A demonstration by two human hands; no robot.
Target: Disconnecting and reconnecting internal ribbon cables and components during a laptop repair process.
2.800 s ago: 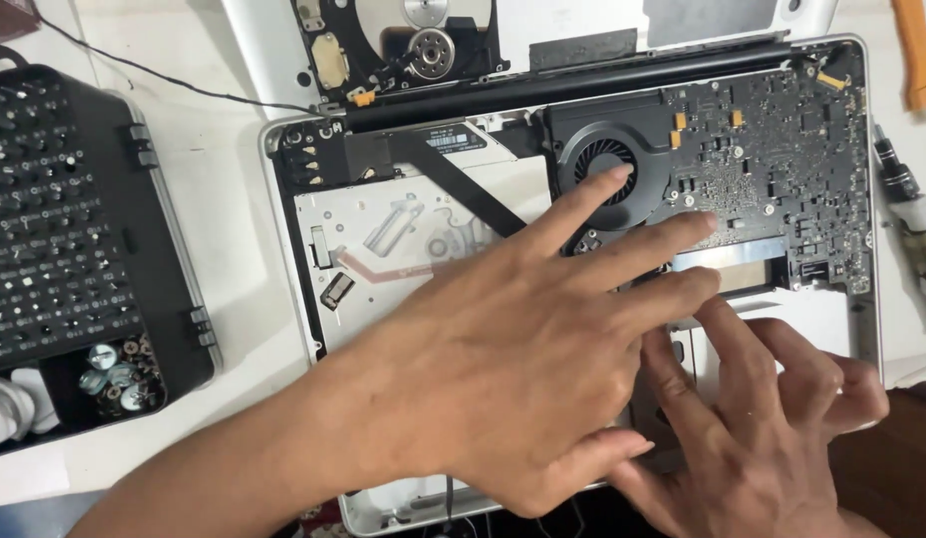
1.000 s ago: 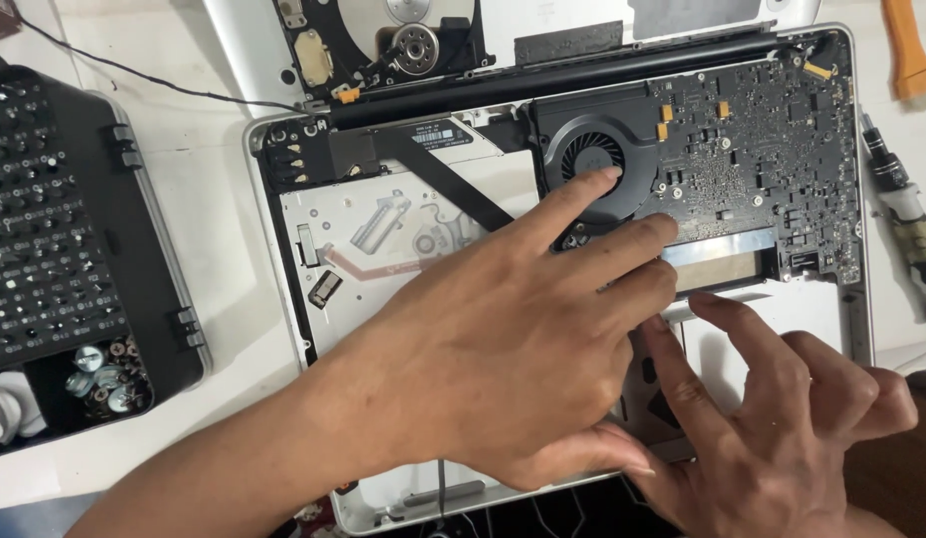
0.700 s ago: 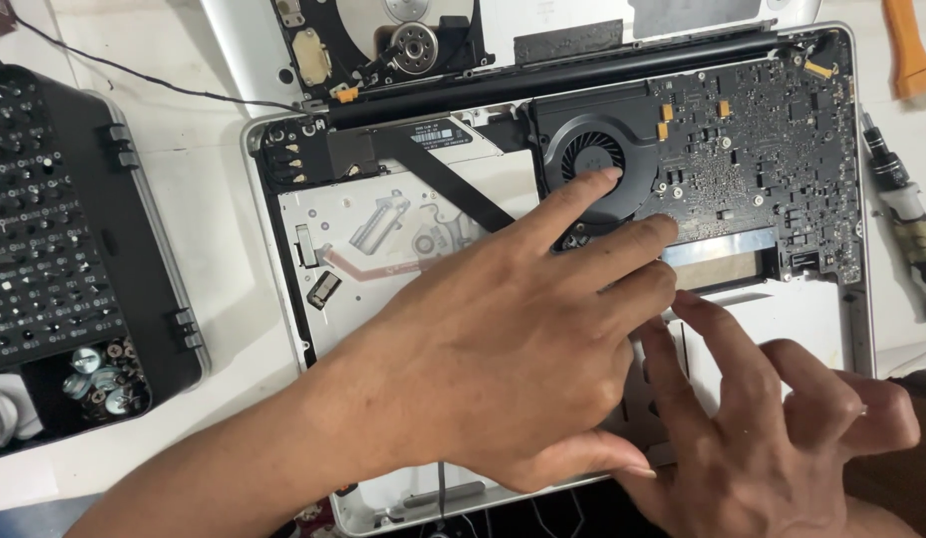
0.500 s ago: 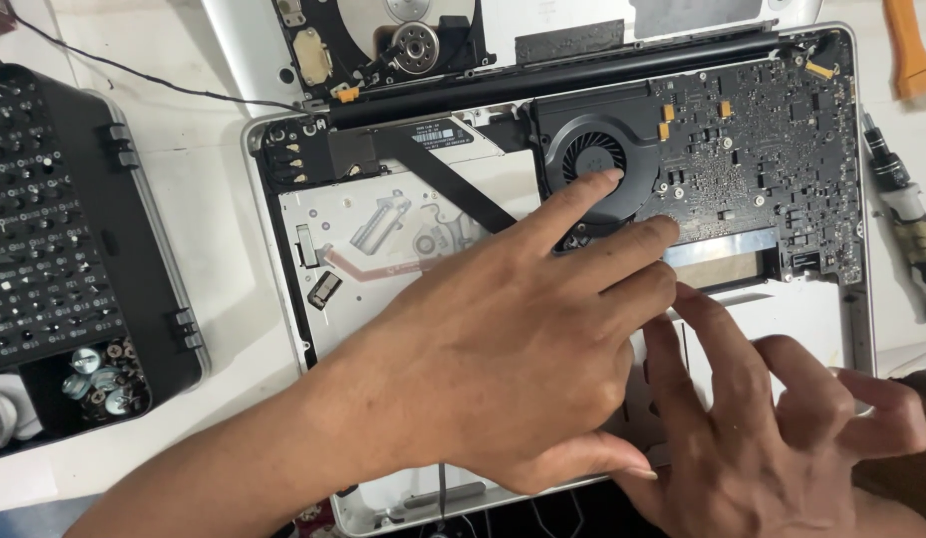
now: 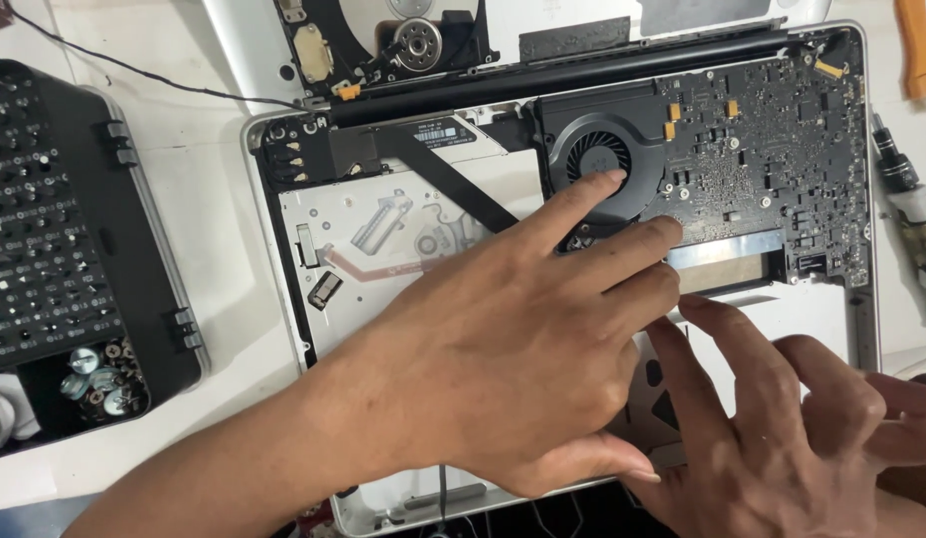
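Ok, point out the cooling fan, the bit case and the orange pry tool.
cooling fan [image 5: 599, 159]: head view, on the round blade hub.
bit case [image 5: 54, 239]: head view, on the rows of bits in the black tray.
orange pry tool [image 5: 919, 50]: head view, on its flat orange body at the top right edge.

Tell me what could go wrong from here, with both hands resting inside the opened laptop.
1. The left hand has its index fingertip on the black cooling fan; pressing there could strain its blades or hub.
2. Both hands are bare, and the right hand has fingertips at the edge of the exposed circuit board; static or a slip could harm small components.
3. The left forearm lies near the open bit case; a nudge could spill its loose screws.
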